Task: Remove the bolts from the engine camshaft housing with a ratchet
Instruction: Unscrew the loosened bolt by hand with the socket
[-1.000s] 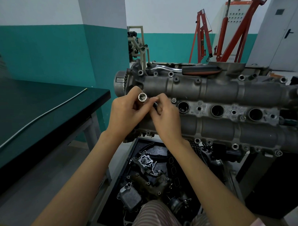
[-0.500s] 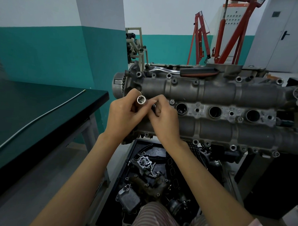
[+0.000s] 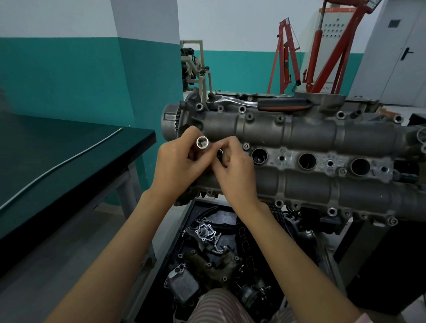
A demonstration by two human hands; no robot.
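Left hand (image 3: 177, 163) pinches a socket (image 3: 202, 142), right hand (image 3: 233, 168) grips something dark beside it; fumbled, either could drop into the parts tray (image 3: 172, 251) below.

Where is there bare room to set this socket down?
The dark green table is bare on either side of the thin metal rod. The parts tray below the engine is crowded, and the ratchet occupies the housing's far edge.

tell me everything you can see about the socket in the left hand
The socket is a short, shiny chrome-looking metal cylinder, its open end turned up toward the camera, showing a dark hollow. The left hand pinches it by the sides, just above the camshaft housing. The right hand sits close beside it; contact is unclear.
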